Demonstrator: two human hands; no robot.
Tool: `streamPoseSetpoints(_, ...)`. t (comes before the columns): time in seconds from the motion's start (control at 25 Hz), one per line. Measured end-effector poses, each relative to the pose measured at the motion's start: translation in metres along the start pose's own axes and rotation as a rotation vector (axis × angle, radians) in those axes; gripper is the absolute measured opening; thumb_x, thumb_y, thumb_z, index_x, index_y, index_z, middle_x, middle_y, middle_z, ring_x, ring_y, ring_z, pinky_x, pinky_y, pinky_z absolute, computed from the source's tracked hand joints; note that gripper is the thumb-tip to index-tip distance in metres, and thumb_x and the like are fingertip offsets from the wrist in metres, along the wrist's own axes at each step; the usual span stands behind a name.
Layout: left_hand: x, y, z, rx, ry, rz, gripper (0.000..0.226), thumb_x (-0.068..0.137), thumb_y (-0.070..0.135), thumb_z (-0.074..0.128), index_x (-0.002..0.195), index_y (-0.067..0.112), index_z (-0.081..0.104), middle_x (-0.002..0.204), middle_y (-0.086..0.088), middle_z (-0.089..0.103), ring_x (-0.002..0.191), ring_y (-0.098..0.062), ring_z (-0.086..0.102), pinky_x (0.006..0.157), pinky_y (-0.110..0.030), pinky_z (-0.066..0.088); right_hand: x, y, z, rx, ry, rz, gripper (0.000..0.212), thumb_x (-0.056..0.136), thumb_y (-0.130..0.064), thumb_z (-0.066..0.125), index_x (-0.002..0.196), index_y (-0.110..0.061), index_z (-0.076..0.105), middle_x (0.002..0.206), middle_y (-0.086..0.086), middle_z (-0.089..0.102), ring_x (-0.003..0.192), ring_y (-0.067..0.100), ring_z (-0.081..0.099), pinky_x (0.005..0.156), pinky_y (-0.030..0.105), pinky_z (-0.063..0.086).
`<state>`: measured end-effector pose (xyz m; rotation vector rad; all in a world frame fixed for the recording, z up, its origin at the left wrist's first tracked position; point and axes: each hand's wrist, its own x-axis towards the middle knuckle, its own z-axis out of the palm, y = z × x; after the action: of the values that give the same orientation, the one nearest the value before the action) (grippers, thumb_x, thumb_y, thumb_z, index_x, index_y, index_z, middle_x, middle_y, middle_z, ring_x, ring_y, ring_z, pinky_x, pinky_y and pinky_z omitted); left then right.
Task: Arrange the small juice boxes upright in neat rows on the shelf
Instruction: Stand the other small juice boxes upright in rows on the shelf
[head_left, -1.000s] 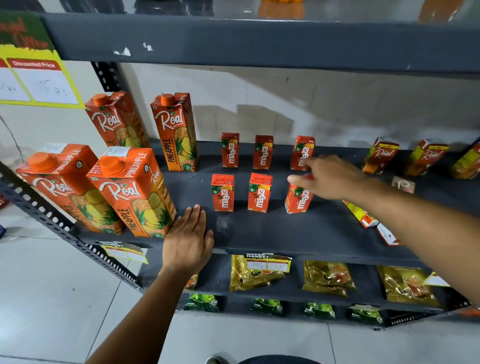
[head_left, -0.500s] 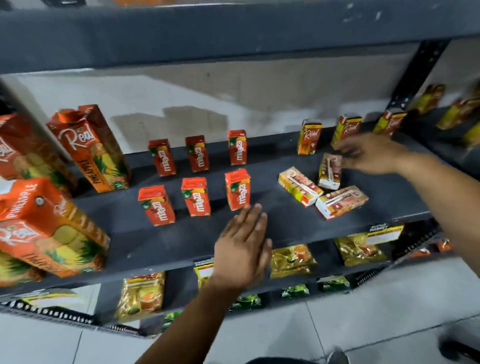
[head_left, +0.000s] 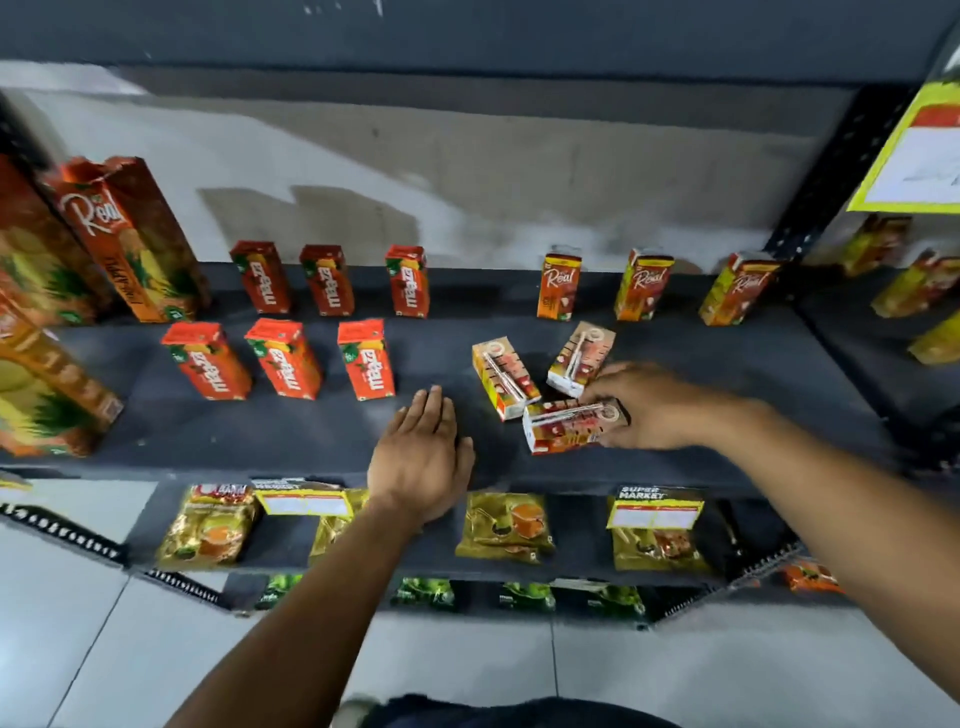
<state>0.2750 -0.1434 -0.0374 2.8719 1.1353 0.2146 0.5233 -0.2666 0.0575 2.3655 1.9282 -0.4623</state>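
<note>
Three small Real juice boxes lie flat on the dark shelf (head_left: 311, 441), straw side up. The right hand (head_left: 644, 405) closes its fingers around the nearest lying box (head_left: 563, 426); the two others (head_left: 501, 376) (head_left: 579, 358) lie just behind it. The left hand (head_left: 421, 457) rests open, palm down, on the front edge of the shelf. Six Maaza boxes (head_left: 366, 358) stand upright in two rows on the left, and three Real boxes (head_left: 558, 286) stand at the back.

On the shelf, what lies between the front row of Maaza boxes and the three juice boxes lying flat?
Only bare shelf, as the head view shows. The left hand rests nearer the front edge, below that gap between the front Maaza boxes and the flat juice boxes.
</note>
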Motion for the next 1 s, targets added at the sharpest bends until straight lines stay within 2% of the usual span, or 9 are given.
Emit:
streamPoseSetpoints(0.12,0.002,0.000,0.000,0.018,-0.048,0.034,0.065,0.095,0.044,0.019,0.146,0.003,0.025,0.157,-0.015,0.021,0.145,-0.027,0.015,0.117,-0.038,0.013,0.003,0.001,0.015,-0.062,0.029,0.032,0.066,0.073,-0.045,0.076,0.132,-0.032,0.050,0.141,-0.004,0.047,0.122,0.022,0.047,0.095,0.038,0.044)
streamPoseSetpoints(0.2,0.002,0.000,0.004,0.026,-0.059,0.050,0.065,0.096,0.044,0.020,0.147,0.004,0.022,0.159,-0.014,0.018,0.146,-0.026,0.012,0.117,-0.038,0.010,0.001,0.004,0.019,-0.020,0.049,0.078,0.069,0.071,-0.040,0.079,0.132,-0.032,0.048,0.140,-0.001,0.049,0.120,0.023,0.050,0.088,0.033,0.043)
streamPoseSetpoints(0.32,0.007,0.006,0.005,0.002,-0.076,0.063,0.065,0.097,0.044,0.019,0.148,0.005,0.019,0.160,-0.012,0.014,0.147,-0.025,0.009,0.118,-0.037,0.007,-0.013,0.016,0.019,0.129,0.055,0.113,0.069,0.070,-0.038,0.083,0.131,-0.033,0.051,0.132,-0.003,0.056,0.113,0.018,0.052,0.079,0.028,0.038)
streamPoseSetpoints(0.48,0.016,0.004,-0.002,-0.011,-0.047,0.067,0.064,0.097,0.044,0.020,0.148,0.006,0.019,0.160,-0.011,0.013,0.147,-0.024,0.007,0.118,-0.036,0.006,-0.031,0.039,-0.027,0.291,0.153,0.063,0.064,0.067,-0.039,0.084,0.125,-0.041,0.057,0.119,-0.014,0.054,0.105,0.010,0.051,0.084,0.031,0.042)
streamPoseSetpoints(0.56,0.008,0.000,0.001,-0.001,-0.042,0.046,0.064,0.097,0.044,0.020,0.149,0.007,0.018,0.160,-0.010,0.013,0.147,-0.023,0.006,0.118,-0.035,0.004,-0.028,0.047,-0.049,0.234,0.203,0.032,0.066,0.067,-0.032,0.086,0.127,-0.036,0.057,0.123,-0.009,0.057,0.106,0.010,0.053,0.088,0.029,0.043)
streamPoseSetpoints(0.64,0.002,-0.004,0.003,-0.001,-0.050,0.027,0.064,0.097,0.045,0.019,0.149,0.007,0.017,0.160,-0.010,0.012,0.147,-0.023,0.005,0.118,-0.035,0.003,-0.018,0.055,-0.059,0.102,0.212,0.014,0.069,0.069,-0.021,0.085,0.132,-0.027,0.055,0.133,-0.002,0.056,0.114,0.015,0.053,0.090,0.024,0.038)
streamPoseSetpoints(0.76,0.001,-0.004,0.001,-0.001,-0.041,0.029,0.064,0.097,0.045,0.020,0.149,0.007,0.018,0.160,-0.010,0.012,0.147,-0.023,0.006,0.118,-0.035,0.004,-0.006,0.069,-0.073,0.004,0.197,-0.051,0.060,0.076,-0.005,0.076,0.131,-0.020,0.057,0.136,0.004,0.056,0.124,0.020,0.050,0.098,0.025,0.035)
streamPoseSetpoints(0.88,0.003,-0.002,0.001,-0.003,-0.037,0.027,0.064,0.097,0.045,0.020,0.149,0.007,0.019,0.160,-0.010,0.013,0.147,-0.023,0.007,0.119,-0.036,0.005,0.001,0.074,-0.077,-0.106,0.123,-0.096,0.053,0.079,0.007,0.066,0.121,-0.026,0.063,0.130,0.002,0.061,0.118,0.021,0.054,0.099,0.035,0.043)
streamPoseSetpoints(1.0,0.002,-0.001,0.000,-0.007,-0.032,0.023,0.064,0.097,0.045,0.021,0.149,0.008,0.019,0.160,-0.010,0.014,0.147,-0.023,0.008,0.119,-0.036,0.006,0.001,0.077,-0.073,-0.156,0.081,-0.109,0.054,0.077,0.007,0.063,0.111,-0.034,0.060,0.122,-0.002,0.063,0.107,0.018,0.056,0.090,0.035,0.046)
